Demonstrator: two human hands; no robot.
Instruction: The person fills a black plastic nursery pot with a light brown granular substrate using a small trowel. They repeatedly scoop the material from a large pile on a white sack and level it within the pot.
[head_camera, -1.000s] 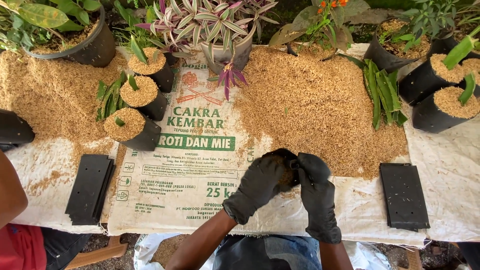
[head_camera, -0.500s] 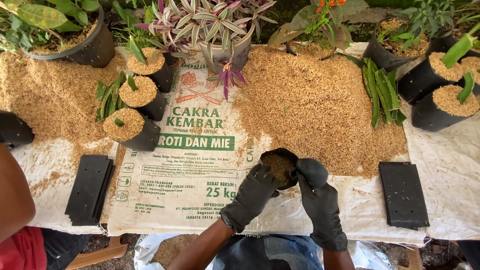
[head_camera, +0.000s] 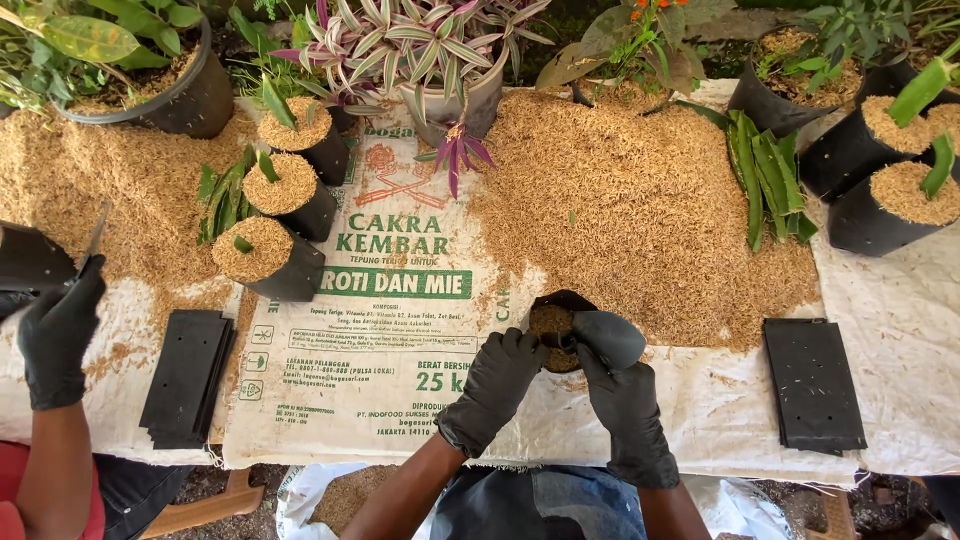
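Note:
Both of my hands wear black gloves and hold a small black grow bag (head_camera: 556, 322) part filled with rice husk. My left hand (head_camera: 497, 385) grips the bag's near left rim. My right hand (head_camera: 612, 372) pinches its right rim, fingers folded over the edge. The bag stands on a white printed sack (head_camera: 380, 330) at the near edge of a big husk pile (head_camera: 640, 210). The bag's lower part is hidden behind my hands.
Filled black bags with green cuttings stand at left (head_camera: 270, 258) and right (head_camera: 890, 205). Flat stacks of empty black bags lie at left (head_camera: 185, 375) and right (head_camera: 812, 382). A co-worker's gloved hand (head_camera: 58, 330) holds a black bag at far left. Potted plants (head_camera: 440, 50) line the back.
My hands shifted from cupping over the bag to gripping its rim, and the opening now shows husk inside. A co-worker's gloved hand came into view at the left.

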